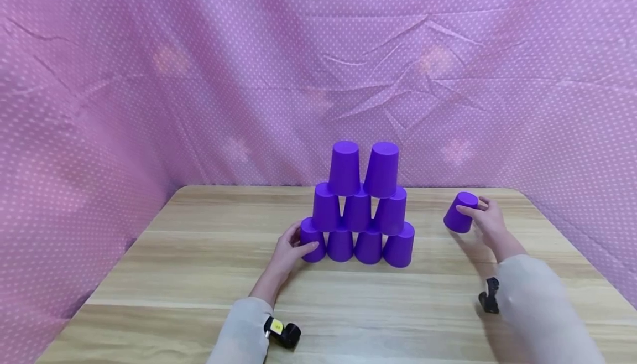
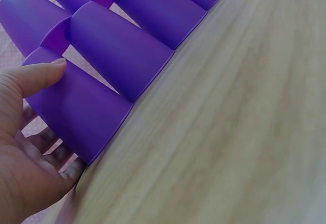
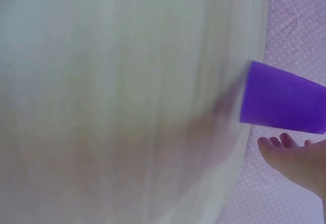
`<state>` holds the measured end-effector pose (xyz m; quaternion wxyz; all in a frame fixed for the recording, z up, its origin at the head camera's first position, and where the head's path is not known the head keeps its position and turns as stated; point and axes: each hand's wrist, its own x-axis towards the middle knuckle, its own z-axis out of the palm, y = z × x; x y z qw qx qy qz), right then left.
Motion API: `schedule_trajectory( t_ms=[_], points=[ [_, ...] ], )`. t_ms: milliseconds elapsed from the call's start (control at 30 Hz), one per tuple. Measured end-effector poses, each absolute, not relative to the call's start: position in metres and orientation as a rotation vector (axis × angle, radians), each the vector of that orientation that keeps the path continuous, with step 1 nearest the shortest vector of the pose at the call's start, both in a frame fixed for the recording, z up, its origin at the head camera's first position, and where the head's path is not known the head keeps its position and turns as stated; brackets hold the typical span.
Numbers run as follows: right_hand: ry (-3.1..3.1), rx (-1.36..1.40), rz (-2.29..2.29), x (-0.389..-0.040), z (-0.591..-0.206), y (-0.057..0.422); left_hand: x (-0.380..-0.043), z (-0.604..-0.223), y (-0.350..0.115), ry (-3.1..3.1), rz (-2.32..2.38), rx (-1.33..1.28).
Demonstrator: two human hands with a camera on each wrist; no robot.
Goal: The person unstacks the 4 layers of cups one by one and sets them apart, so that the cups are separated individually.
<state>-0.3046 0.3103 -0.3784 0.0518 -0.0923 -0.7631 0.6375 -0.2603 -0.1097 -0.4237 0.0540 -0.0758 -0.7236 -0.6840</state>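
Observation:
Purple cups stand upside down in a stack of three tiers, with two upper cups [image 1: 382, 170] on top. My left hand [image 1: 288, 250] holds the bottom-left cup [image 2: 81, 107], thumb across its front and fingers behind it, partly hidden. That cup's rim rests on the table. Off to the right is a separate upside-down cup [image 1: 458, 217]. My right hand [image 1: 490, 223] is beside it, the thumb overlapping its front in the head view. In the right wrist view, the fingers [image 3: 275, 152] look extended, with a narrow gap to this cup [image 3: 282, 99].
The wooden table [image 1: 199, 275] has its far edge just behind the stack. A pink dotted curtain [image 1: 249, 76] hangs behind and at both sides. Black wrist cameras sit near the sleeves [image 1: 537, 297]. Bare tabletop separates the stack from the lone cup.

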Motion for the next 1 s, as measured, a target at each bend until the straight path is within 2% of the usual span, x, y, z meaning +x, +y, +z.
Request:
schedule_trajectory(
  t_ms=[433,1000],
  points=[
    [-2.432,-0.091,1.802,-0.298,-0.351,0.33,-0.263,-0.425,-0.106,-2.201,-2.059,-0.229],
    [-2.461,0.162,1.701,-0.278,-0.292,0.3,-0.261,-0.423,-0.109,-2.203,-2.077,-0.209]
  ],
)
